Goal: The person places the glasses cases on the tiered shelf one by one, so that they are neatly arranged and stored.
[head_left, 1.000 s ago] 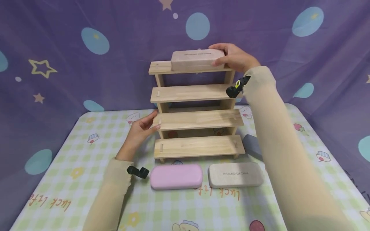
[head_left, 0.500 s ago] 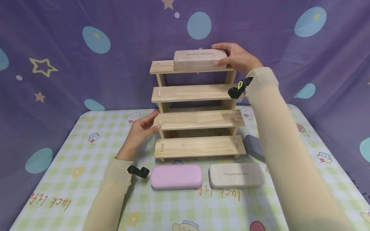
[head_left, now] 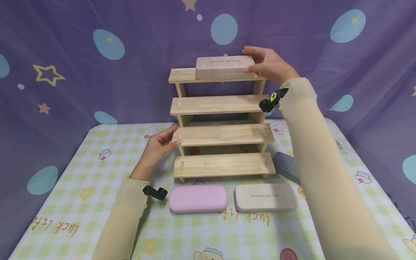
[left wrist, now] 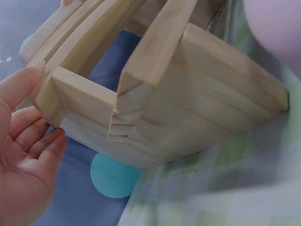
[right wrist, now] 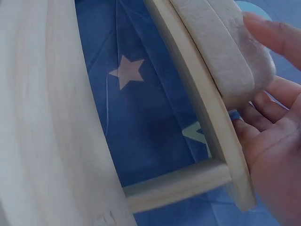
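A pale beige glasses case (head_left: 221, 68) lies lengthwise on the top board of a stepped wooden shelf rack (head_left: 221, 135). My right hand (head_left: 271, 65) is at the case's right end, its thumb touching the front side and its fingers loosely spread behind. In the right wrist view the thumb (right wrist: 270, 33) lies against the case, and the other fingers are near its end. My left hand (head_left: 157, 148) grips the left end of a middle board. The left wrist view shows its thumb (left wrist: 23, 82) on one side of the board and curled fingers on the other.
In front of the rack, a pink glasses case (head_left: 198, 198) and a grey-beige glasses case (head_left: 265, 196) lie side by side on the checked tablecloth (head_left: 182, 234). A dark grey case (head_left: 286, 167) sits right of the rack, partly behind the right sleeve. A purple curtain (head_left: 146, 54) hangs behind.
My right hand has slid a little rightward along the top case, and its fingers have loosened. In the last half second the case stays put. My left hand keeps its place on the rack.
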### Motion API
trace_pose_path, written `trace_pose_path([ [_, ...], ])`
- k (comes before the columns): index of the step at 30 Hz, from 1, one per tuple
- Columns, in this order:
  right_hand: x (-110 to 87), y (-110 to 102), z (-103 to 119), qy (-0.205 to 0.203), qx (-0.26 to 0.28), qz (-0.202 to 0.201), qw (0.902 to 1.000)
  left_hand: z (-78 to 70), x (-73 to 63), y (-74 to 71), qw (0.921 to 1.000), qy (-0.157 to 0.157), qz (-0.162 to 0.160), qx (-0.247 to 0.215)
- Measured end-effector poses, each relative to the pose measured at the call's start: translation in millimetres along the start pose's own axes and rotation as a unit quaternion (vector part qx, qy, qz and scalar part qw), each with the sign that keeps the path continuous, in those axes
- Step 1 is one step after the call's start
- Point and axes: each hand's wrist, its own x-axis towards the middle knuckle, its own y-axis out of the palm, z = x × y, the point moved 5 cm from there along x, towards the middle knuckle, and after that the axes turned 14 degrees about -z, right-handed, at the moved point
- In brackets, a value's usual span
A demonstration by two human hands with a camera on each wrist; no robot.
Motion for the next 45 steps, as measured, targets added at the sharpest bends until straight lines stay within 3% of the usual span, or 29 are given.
trace_pose_path([
  [5,-7.0,-11.6,1.6,-0.046,-0.005,-0.023,0.9987,-0.5,1.1,-0.3,1.0,0.0,0.003,-0.003],
  [9,-17.5,-20.3,3.4,-0.073,0.076,-0.04,0.9936,0.8,2.2,-2.0,1.0,0.0,0.002,0.002],
  [13,-32.3,-29.7,1.6,-0.101,0.166,-0.054,0.9794,1.9,2.8,-3.5,1.0,0.0,0.004,0.001],
  [19,-60.6,-45.6,-6.8,-0.129,0.234,-0.051,0.9622,2.1,4.0,-5.8,1.0,0.001,0.003,-0.003],
  [22,-74.8,-50.7,-14.6,-0.141,0.245,-0.033,0.9586,2.7,4.9,-7.1,1.0,0.001,0.001,-0.002],
  [29,-105.8,-53.9,-45.1,-0.174,0.219,-0.007,0.9601,2.1,6.0,-7.8,1.0,0.002,0.0,0.004],
  [36,-136.1,-49.8,-68.1,-0.203,0.247,0.031,0.9472,2.8,7.0,-7.3,1.0,-0.001,0.0,0.004],
  [41,-155.8,-46.5,-83.7,-0.217,0.209,0.046,0.9524,2.5,8.4,-7.6,1.0,0.005,-0.002,0.003],
  [45,-171.1,-44.0,-92.1,-0.247,0.212,0.075,0.9426,2.9,8.6,-7.9,0.9999,0.008,-0.002,0.007],
])
